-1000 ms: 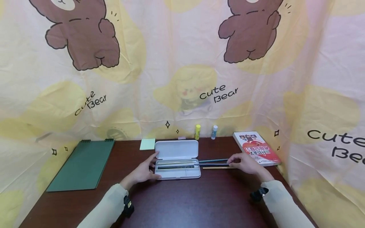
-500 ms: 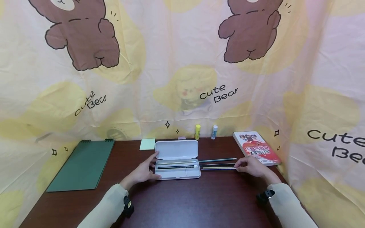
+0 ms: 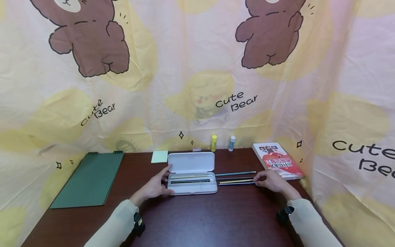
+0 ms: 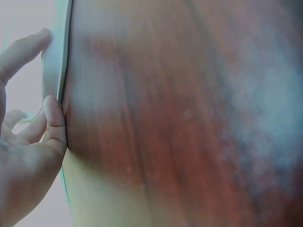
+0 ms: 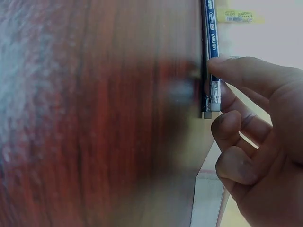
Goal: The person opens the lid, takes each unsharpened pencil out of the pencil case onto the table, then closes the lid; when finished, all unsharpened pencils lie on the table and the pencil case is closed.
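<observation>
An open white pencil case (image 3: pixel 192 187) lies mid-table with its lid (image 3: pixel 191 162) flipped back and pencils in its tray. My left hand (image 3: pixel 168 180) grips the case's left end, index finger at the hinge and thumb at the front edge; the left wrist view shows the thumb (image 4: pixel 54 125) pressed on the case rim (image 4: pixel 54 61). My right hand (image 3: pixel 257 180) pinches the eraser ends of two pencils (image 3: pixel 236 181) lying on the table right of the case, seen close as the pencils (image 5: pixel 211 42) in the right wrist view. A teal pencil (image 3: pixel 236 174) lies loose just behind them.
A green spiral notebook (image 3: pixel 89 178) lies at the left and a red-covered book (image 3: pixel 279 160) at the right. A sticky-note pad (image 3: pixel 159 156), small eraser (image 3: pixel 196 149), yellow glue stick (image 3: pixel 213 142) and blue-capped tube (image 3: pixel 231 143) line the back edge. A bear-print cloth surrounds the table (image 3: pixel 216 216).
My right hand has slid the pencils to the right, off the case's end, and set them on the table nearer to me. The left hand has stayed on the case.
</observation>
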Available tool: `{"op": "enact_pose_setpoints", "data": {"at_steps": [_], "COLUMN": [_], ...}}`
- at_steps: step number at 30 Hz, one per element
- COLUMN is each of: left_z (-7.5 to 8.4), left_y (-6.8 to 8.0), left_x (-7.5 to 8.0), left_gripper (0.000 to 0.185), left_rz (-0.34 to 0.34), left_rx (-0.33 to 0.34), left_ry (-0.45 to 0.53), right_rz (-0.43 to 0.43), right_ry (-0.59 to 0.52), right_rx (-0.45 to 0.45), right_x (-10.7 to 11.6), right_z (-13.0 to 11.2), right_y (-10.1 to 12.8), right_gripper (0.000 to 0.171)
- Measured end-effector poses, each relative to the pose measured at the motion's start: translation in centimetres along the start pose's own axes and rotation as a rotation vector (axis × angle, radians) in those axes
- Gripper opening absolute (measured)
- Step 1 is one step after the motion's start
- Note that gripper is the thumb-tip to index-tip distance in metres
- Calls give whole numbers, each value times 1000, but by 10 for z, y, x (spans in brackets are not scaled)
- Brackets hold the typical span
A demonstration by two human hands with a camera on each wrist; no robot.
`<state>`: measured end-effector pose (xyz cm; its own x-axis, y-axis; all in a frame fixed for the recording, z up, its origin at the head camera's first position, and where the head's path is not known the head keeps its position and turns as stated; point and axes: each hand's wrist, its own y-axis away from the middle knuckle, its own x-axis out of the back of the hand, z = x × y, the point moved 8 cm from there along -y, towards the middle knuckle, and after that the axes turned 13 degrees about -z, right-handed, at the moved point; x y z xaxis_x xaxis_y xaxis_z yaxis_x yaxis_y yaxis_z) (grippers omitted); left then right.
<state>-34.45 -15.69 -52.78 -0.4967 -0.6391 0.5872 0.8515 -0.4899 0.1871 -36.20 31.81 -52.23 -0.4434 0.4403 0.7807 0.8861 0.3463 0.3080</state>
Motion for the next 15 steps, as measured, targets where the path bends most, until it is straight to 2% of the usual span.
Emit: {"op": "enact_pose_setpoints", "data": {"at_steps": [15], "left_z": [1], "left_y": [1], "left_x": [0], "left_gripper": [112], "left_rz": [-8], "left_rx": [11], "left_ry": [-9], "right_rz": [-6], "right_ry": [-67], "right_rx": [-28], "right_x": [-1], "right_z": [-3], "right_y": [-1], "right_gripper": [12]}}
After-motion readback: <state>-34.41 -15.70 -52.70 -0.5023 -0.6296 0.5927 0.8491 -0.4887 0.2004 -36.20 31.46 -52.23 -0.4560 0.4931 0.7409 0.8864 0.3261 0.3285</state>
